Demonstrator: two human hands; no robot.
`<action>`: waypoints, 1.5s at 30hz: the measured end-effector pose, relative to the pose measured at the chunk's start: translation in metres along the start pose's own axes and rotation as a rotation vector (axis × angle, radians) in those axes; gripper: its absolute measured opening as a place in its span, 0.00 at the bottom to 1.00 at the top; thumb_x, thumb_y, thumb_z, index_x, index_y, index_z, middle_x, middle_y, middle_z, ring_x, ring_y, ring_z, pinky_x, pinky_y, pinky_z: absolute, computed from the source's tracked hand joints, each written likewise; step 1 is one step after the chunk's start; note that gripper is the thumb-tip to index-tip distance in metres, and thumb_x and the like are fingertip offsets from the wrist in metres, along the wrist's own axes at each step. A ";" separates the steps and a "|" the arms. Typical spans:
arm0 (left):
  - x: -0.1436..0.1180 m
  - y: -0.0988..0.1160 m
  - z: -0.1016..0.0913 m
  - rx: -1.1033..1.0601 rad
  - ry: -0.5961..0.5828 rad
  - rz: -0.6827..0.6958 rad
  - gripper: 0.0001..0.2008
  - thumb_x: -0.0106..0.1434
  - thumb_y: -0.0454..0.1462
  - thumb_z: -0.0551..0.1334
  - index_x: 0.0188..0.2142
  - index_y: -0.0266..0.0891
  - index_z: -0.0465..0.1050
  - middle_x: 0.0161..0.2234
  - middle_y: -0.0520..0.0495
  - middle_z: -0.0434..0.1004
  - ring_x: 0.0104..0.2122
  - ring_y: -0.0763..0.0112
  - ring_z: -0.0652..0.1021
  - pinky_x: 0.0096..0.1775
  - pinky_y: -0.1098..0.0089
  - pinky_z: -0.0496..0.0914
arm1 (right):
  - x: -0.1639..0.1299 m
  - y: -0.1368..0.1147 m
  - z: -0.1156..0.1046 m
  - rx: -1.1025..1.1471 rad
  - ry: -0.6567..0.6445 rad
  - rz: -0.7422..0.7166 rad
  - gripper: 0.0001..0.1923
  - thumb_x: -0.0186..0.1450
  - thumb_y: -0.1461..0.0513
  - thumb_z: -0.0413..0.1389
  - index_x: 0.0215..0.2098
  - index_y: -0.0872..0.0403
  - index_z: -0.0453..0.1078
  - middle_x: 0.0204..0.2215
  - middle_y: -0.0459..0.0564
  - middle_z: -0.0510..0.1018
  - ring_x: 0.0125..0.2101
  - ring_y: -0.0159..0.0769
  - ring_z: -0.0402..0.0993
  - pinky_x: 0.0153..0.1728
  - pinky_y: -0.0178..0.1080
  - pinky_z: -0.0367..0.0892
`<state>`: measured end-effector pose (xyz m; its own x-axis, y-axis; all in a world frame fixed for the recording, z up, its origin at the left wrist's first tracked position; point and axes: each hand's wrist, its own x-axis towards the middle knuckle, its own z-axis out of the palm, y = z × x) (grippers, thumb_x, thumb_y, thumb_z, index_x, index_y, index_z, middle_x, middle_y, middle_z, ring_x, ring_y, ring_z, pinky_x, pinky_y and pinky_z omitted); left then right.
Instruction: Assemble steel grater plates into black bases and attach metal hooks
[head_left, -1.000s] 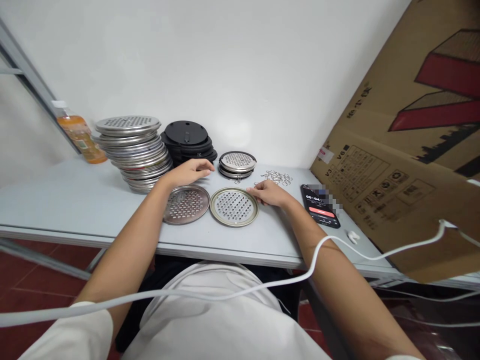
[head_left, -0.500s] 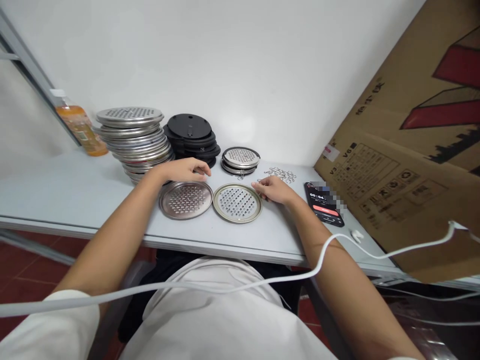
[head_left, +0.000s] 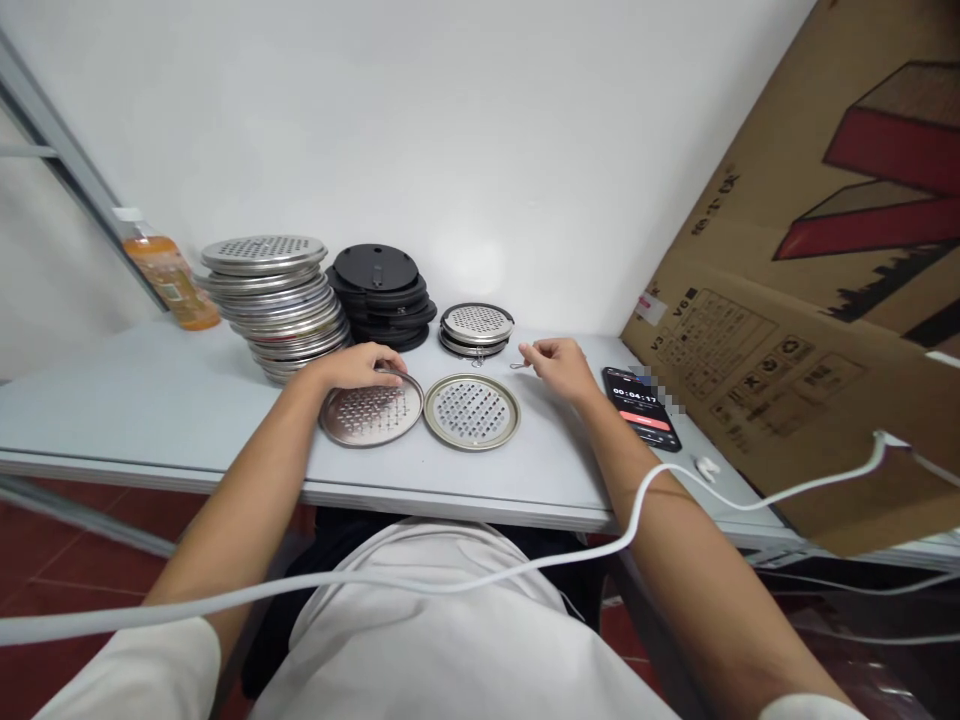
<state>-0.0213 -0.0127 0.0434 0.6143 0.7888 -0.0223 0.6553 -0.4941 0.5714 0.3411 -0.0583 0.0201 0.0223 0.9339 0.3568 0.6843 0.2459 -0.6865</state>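
Small assembly workshop: stacked perforated metal discs (head_left: pixel 274 300), black discs (head_left: pixel 381 290), cardboard carton (head_left: pixel 810 290), bare table (head_left: pixel 112 400).

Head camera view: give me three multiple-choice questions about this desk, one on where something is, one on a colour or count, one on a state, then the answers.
1. Where does the phone lie?
A. right of the two flat discs
B. on the tall stack
C. on the floor

2. What colour is the stack between the tall metal stack and the small stack?
A. orange
B. black
C. white

3. What is the right hand doing?
A. lying flat on the phone
B. pinching a small wire clip
C. gripping the bottle

Answers:
1 A, it sits on the table past the right disc, by the cardboard.
2 B, those discs are dark and unperforated.
3 B, the fingertips close on the clip, while the left hand rests on the left disc.
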 end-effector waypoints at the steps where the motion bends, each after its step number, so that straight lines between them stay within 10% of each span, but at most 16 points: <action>1: 0.001 0.000 0.001 0.000 -0.001 -0.002 0.22 0.52 0.51 0.68 0.42 0.42 0.80 0.41 0.46 0.82 0.41 0.59 0.79 0.42 0.69 0.70 | 0.000 0.000 0.001 0.004 0.002 -0.003 0.29 0.62 0.41 0.52 0.20 0.57 0.70 0.16 0.43 0.64 0.21 0.30 0.58 0.27 0.36 0.54; 25: 0.005 0.001 -0.002 -0.404 0.273 -0.052 0.27 0.54 0.53 0.68 0.46 0.37 0.78 0.40 0.43 0.82 0.37 0.62 0.80 0.36 0.68 0.74 | -0.003 -0.005 0.012 0.019 -0.111 -0.076 0.22 0.62 0.48 0.53 0.21 0.56 0.70 0.16 0.41 0.61 0.22 0.29 0.55 0.26 0.35 0.52; 33: 0.031 0.026 0.023 -0.546 0.798 0.094 0.26 0.58 0.52 0.65 0.48 0.36 0.73 0.44 0.42 0.80 0.41 0.61 0.79 0.40 0.67 0.74 | -0.013 -0.034 0.016 0.703 -0.334 0.059 0.22 0.58 0.45 0.62 0.35 0.54 0.70 0.22 0.43 0.71 0.21 0.27 0.61 0.24 0.33 0.57; 45: 0.085 0.096 0.054 -0.597 0.922 0.269 0.23 0.68 0.55 0.51 0.50 0.41 0.68 0.50 0.44 0.76 0.54 0.58 0.73 0.54 0.62 0.68 | -0.018 -0.050 0.009 1.240 -0.552 0.276 0.41 0.65 0.33 0.33 0.58 0.49 0.64 0.46 0.57 0.80 0.40 0.45 0.80 0.42 0.47 0.76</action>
<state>0.1178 -0.0131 0.0523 -0.0170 0.7738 0.6332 0.0841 -0.6299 0.7721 0.3002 -0.0856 0.0425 -0.4379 0.8987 0.0241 -0.3899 -0.1657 -0.9058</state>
